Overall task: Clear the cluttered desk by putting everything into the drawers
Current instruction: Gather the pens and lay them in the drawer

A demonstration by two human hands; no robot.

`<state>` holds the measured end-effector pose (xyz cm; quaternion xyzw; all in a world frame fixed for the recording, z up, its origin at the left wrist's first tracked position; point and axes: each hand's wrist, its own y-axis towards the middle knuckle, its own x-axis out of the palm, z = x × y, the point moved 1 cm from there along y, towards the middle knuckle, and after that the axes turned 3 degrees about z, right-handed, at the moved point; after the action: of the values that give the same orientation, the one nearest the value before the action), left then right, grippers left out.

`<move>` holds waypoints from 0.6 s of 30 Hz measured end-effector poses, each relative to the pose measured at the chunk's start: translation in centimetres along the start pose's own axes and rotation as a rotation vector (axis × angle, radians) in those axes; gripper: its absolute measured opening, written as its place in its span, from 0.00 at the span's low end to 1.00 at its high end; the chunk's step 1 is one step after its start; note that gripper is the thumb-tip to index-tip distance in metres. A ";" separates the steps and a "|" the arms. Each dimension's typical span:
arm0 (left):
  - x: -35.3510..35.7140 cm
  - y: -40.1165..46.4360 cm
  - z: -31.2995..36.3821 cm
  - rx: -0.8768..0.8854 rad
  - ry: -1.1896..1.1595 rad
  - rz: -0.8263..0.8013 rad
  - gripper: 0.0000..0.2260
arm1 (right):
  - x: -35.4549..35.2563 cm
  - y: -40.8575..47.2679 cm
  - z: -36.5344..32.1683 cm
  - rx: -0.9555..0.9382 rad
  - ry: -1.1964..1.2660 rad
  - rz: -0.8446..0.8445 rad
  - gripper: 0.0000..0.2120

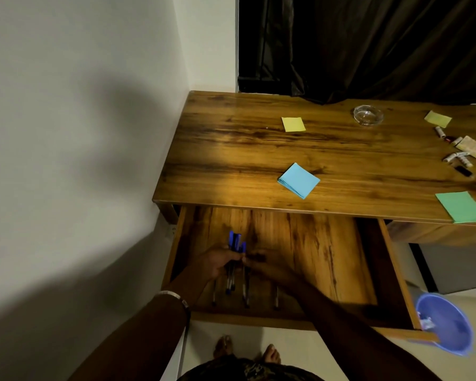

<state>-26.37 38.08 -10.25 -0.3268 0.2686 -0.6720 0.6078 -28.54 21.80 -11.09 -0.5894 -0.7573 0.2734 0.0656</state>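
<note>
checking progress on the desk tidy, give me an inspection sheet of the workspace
surface: wooden desk, left drawer pulled open
job's things: blue-capped pens over the drawer; others lie inside
clutter: blue, yellow and green paper pads, glass ashtray, small tubes on the desk
grippers: left hand grips pens; right hand pinches one
cables: nothing seen
surroundings: white wall, dark curtain, blue bin

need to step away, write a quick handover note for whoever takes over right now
Left hand: grips a bunch of blue-capped pens inside the open drawer.
Right hand: pinches one of those pens.
Done: drawer open, pens nearly in.
Left on the desk: yellow sticky pad, blue pad, green pad, second yellow pad, glass ashtray, small items at the right edge.
</note>
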 end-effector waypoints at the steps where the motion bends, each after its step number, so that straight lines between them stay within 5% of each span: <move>1: 0.4 -0.1 0.1 -0.012 0.005 -0.004 0.05 | 0.2 0.0 -0.2 -0.009 0.031 -0.015 0.13; 5: 0.9 0.0 0.4 -0.039 -0.009 0.010 0.05 | -0.4 0.2 0.4 0.003 -0.020 0.056 0.12; 8: 0.3 -0.2 0.3 -0.022 -0.027 0.040 0.01 | -1.5 0.6 1.3 0.056 -0.131 0.200 0.02; 14: -0.7 -0.3 -0.4 -0.027 -0.053 0.056 0.03 | -1.8 1.9 4.0 0.126 -0.551 0.295 0.09; 18: -1.1 -1.1 -0.7 -0.010 -0.060 0.069 0.05 | -0.4 2.0 2.9 0.171 -0.573 0.258 0.20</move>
<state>-27.50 39.31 -9.98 -0.3403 0.2646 -0.6393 0.6367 -27.97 20.76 -14.41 -0.5719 -0.6384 0.4968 -0.1361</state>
